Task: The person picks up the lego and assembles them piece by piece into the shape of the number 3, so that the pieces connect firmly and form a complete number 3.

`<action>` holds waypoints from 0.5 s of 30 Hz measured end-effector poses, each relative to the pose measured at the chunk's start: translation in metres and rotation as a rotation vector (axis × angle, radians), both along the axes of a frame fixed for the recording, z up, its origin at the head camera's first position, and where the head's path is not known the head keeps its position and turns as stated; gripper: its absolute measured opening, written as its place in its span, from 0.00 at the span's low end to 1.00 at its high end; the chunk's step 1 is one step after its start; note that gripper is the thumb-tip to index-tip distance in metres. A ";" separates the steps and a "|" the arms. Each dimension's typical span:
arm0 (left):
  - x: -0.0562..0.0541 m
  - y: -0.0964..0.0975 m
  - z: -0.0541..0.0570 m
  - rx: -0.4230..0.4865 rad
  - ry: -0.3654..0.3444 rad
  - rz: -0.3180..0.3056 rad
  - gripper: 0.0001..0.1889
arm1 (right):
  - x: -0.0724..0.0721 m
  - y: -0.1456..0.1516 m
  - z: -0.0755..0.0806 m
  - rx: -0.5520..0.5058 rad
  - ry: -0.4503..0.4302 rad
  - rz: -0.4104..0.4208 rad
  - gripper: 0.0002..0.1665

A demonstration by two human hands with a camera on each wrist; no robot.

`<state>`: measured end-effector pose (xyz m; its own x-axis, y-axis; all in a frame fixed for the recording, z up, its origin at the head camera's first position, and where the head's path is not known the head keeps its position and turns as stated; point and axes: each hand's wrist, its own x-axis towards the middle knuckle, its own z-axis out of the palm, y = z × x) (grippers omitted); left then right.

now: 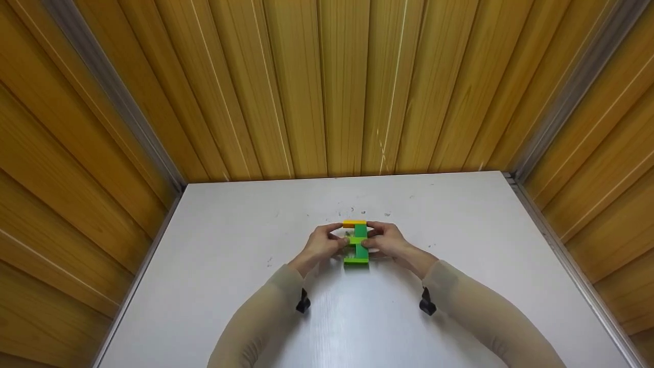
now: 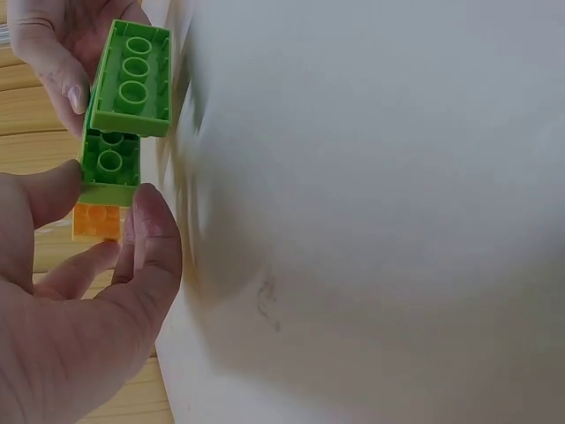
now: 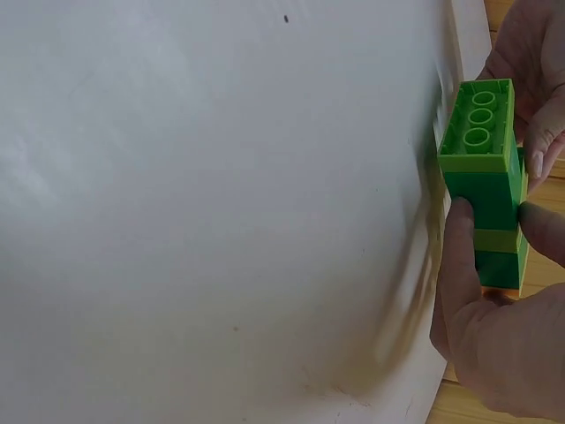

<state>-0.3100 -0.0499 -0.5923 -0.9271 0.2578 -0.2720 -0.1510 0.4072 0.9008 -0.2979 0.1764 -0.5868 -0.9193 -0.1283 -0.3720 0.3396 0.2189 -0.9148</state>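
Observation:
Both hands hold one stack of toy building bricks, lying on its side over the white table. An orange brick (image 1: pixel 354 223) forms its far end and a light green brick (image 1: pixel 356 261) its near end, whose hollow underside with round tubes faces the wrist cameras. Dark green bricks (image 3: pixel 484 200) sit between these and a light green middle brick (image 2: pixel 110 163) that juts out to the left. My left hand (image 1: pixel 323 242) pinches this jutting brick between thumb and fingers. On the stack's other side, my right hand (image 1: pixel 392 241) grips the dark green part, thumb and fingers on opposite faces.
The white table (image 1: pixel 230 306) has small dark marks near the stack. Yellow wood-look panels (image 1: pixel 342 92) stand behind it and along both sides, with grey metal posts (image 1: pixel 562 82) at the corners. A black strap end (image 1: pixel 303 301) hangs at the left wrist, another (image 1: pixel 427 302) at the right.

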 end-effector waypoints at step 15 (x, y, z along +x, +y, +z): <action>-0.005 0.008 -0.002 -0.118 -0.038 0.065 0.32 | -0.004 -0.008 -0.002 0.124 0.033 -0.004 0.40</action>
